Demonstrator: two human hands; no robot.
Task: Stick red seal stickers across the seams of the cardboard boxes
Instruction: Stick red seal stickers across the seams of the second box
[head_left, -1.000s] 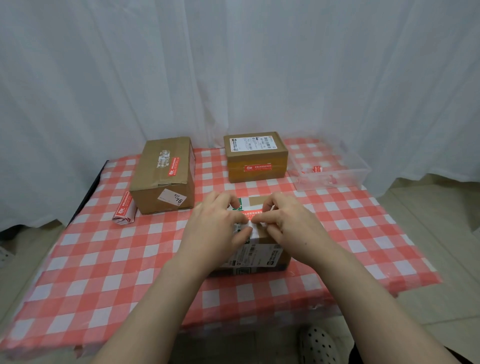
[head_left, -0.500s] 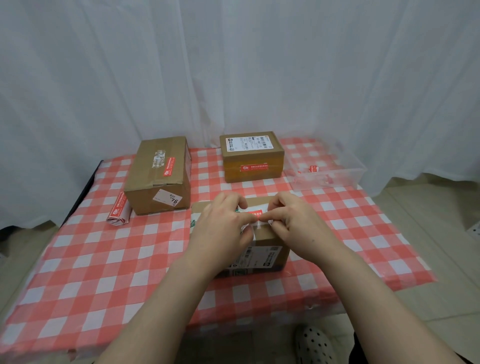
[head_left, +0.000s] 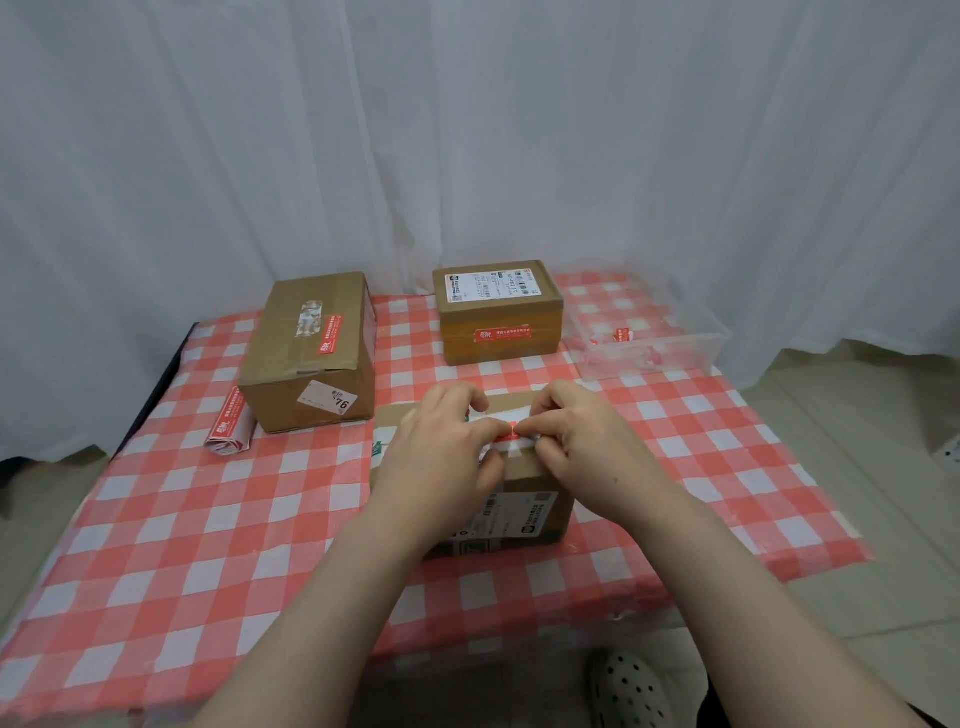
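Observation:
A small cardboard box (head_left: 524, 499) with printed labels stands at the middle of the checkered table, mostly hidden under my hands. Above its top, my left hand (head_left: 447, 447) and my right hand (head_left: 576, 441) both pinch a red seal sticker (head_left: 511, 434) with a white strip of backing, thumbs and forefingers meeting at its middle. I cannot tell whether the sticker touches the box. A larger box (head_left: 311, 353) at the back left carries a red sticker on its top. Another box (head_left: 498, 317) at the back centre has one on its front face.
A clear plastic tray (head_left: 670, 348) with red stickers inside stands at the back right. A folded bundle of sticker sheets (head_left: 228, 428) lies left of the large box. White curtain hangs behind the table. The table's near edge (head_left: 467, 644) is below my forearms.
My fingertips have drawn closer together over the sticker, and the sticker's white backing shows more under my right hand. The boxes have stayed in place.

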